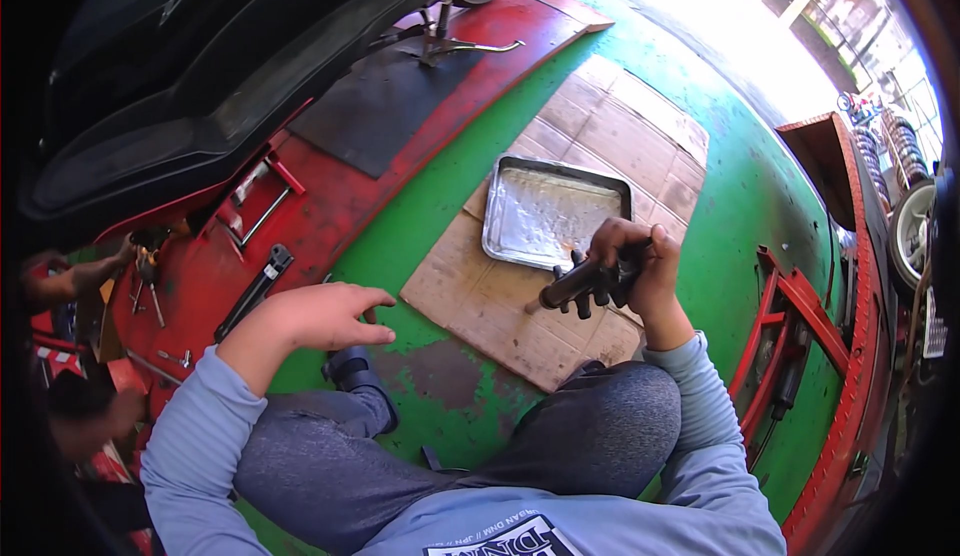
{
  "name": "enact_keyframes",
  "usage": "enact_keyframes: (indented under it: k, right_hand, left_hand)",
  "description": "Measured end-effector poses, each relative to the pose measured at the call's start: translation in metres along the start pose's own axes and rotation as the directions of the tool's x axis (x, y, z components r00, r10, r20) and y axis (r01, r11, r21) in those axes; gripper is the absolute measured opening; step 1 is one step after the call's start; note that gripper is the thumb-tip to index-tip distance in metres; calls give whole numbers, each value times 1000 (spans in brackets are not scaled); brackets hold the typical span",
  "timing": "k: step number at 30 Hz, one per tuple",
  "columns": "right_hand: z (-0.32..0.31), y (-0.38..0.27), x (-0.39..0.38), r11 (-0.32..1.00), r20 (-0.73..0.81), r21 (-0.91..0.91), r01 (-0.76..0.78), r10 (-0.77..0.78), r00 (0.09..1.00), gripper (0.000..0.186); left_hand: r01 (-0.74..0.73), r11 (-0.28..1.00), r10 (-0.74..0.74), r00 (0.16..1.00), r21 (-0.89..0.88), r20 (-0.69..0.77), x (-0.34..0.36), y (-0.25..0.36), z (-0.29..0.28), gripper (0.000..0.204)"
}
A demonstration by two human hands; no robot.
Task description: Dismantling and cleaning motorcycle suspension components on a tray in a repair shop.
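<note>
My right hand (645, 261), its fingers dirty, is closed round a dark cylindrical part (566, 286) that slants down to the left. A black item with several finger-like ends hangs in the same grip; I cannot make it out clearly. Behind this hand lies a shallow metal tray (535, 206) on a flattened cardboard sheet (450, 296) on the green floor. My left hand (315, 321) hangs in the air over the floor, holding nothing, fingers apart and loosely bent. It is left of the cardboard, near a long black tool (250, 291) on the red platform.
A black vehicle body (190, 76) overhangs the red platform (440, 146), where a red-handled tool (270, 196) and smaller tools lie. At left, another person's hand (90, 276) grips a tool. Red metal frames (805, 311), spring coils (905, 151) and a wheel (910, 236) stand at right.
</note>
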State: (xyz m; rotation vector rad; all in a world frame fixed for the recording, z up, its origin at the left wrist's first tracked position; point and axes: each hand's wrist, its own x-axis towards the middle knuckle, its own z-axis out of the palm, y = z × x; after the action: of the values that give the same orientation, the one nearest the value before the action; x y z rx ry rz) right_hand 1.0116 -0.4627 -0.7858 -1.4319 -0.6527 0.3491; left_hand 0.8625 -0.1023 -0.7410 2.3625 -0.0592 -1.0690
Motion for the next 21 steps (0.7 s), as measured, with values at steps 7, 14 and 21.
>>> enact_keyframes:
  k: [7,14,21]
  right_hand:
    - [2,3,1,995,-32,10,99,-98,995,66]
    - [6,-2,-1,995,-101,43,92,-87,991,57]
    - [-1,3,-1,989,-70,55,137,-133,989,56]
  left_hand:
    - [10,1000,-10,1000,20,-17,-7,-2,0,66]
    - [29,1000,-29,999,-5,-22,-8,-8,1,67]
    - [22,999,-21,1000,27,-16,-5,-5,0,67]
